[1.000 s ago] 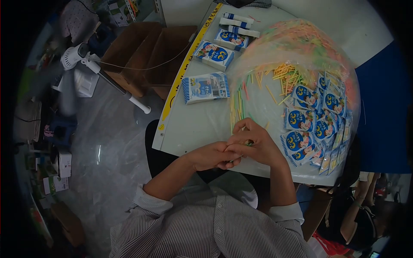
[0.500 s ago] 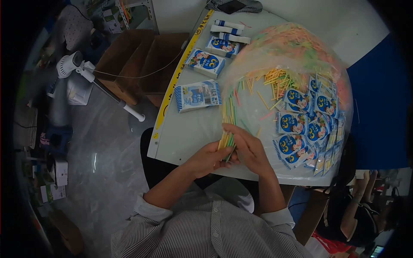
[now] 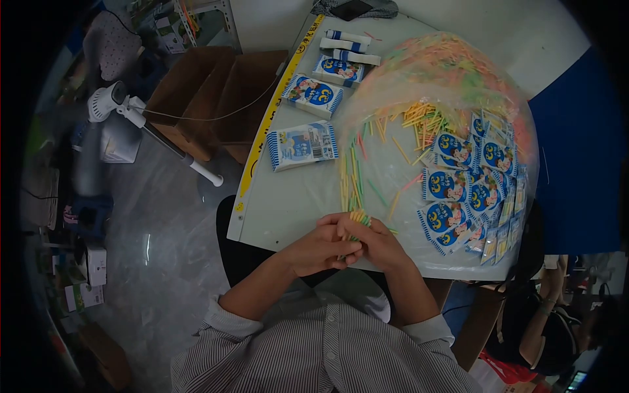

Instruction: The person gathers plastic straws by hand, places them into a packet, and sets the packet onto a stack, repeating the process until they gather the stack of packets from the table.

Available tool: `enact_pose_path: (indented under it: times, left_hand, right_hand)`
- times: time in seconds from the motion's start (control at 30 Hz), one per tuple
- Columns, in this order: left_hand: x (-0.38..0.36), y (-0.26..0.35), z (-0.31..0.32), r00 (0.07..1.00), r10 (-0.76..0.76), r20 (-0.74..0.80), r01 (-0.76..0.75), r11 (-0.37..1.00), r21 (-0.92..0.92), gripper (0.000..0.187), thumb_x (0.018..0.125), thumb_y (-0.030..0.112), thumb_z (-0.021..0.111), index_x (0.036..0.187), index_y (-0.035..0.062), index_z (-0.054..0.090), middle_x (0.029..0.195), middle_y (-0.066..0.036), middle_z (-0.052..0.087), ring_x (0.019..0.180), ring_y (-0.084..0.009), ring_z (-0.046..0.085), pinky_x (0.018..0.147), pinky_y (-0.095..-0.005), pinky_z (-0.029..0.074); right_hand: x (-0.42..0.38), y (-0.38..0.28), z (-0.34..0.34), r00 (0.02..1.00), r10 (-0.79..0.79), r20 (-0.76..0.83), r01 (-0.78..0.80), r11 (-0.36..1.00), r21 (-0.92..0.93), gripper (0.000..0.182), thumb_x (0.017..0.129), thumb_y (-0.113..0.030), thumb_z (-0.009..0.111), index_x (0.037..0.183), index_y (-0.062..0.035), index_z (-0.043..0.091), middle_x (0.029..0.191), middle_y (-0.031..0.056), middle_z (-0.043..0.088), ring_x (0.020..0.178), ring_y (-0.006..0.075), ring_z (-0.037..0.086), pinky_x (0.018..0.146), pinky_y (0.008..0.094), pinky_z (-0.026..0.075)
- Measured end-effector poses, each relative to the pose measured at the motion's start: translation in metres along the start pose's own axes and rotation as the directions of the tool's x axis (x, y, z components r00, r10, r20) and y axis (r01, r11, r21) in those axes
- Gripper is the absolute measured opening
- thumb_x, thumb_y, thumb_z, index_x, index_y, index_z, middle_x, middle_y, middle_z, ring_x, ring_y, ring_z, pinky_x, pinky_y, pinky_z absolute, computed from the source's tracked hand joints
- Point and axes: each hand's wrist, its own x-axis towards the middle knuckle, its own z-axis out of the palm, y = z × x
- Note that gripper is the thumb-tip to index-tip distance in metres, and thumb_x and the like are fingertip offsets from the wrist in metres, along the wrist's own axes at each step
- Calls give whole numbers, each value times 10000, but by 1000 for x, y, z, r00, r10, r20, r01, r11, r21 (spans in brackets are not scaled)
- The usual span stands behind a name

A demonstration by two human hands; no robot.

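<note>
At the table's near edge, my left hand (image 3: pixel 316 249) and my right hand (image 3: pixel 380 243) close together around a bundle of thin yellow and green sticks (image 3: pixel 360 217). The bundle's upper ends poke out between my fingers; most of its length is hidden. One stick juts out to the right. Just beyond my hands, a row of loose yellow and green sticks (image 3: pixel 352 177) lies on the table. More sticks (image 3: pixel 426 121) are heaped at the mouth of a large clear plastic bag (image 3: pixel 393 85). Blue-and-white printed sachets (image 3: pixel 447 185) lie piled to the right.
Printed packs (image 3: pixel 303 145) and small white-and-blue bundles (image 3: pixel 346 44) sit along the table's left side. Cardboard boxes (image 3: pixel 190 98) and a white fan (image 3: pixel 108 101) on a pole stand beyond the left edge. Another person (image 3: pixel 550 327) is at the lower right.
The bundle has turned in my hands, from long sticks pointing away to ends gathered between my fingers. My hands have drawn closer together, and a row of sticks lies uncovered beyond them.
</note>
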Motion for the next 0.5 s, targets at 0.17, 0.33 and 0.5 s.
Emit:
enact_pose_path:
  times: [0.17, 0.33, 0.5]
  left_hand:
    - [-1, 5, 20, 989, 36, -142, -29, 998, 46, 257, 869, 169, 442, 1078, 20, 426, 931, -56, 533, 797, -98, 533, 636, -201, 435]
    - [-7, 8, -2, 948, 157, -276, -57, 939, 338, 263, 871, 171, 436, 1090, 25, 423, 945, -42, 537, 826, -118, 540, 692, -239, 444]
    - [-4, 44, -14, 571, 810, -137, 29, 147, 989, 255, 808, 94, 502, 1043, 7, 457, 920, -101, 536, 858, -210, 533, 760, -300, 426]
  right_hand:
    - [10, -4, 1, 978, -78, -192, 103, 987, 122, 257, 883, -248, 380, 801, -18, 458, 907, 169, 561, 818, 213, 587, 607, 262, 518]
    - [14, -22, -20, 852, -200, -483, 371, 882, 290, 147, 855, -226, 443, 825, -82, 442, 651, -13, 426, 517, 44, 379, 388, 168, 286]
    - [12, -31, -25, 887, -228, -402, 275, 960, 61, 122, 854, -208, 463, 823, -90, 463, 621, -33, 368, 511, 50, 341, 414, 172, 269]
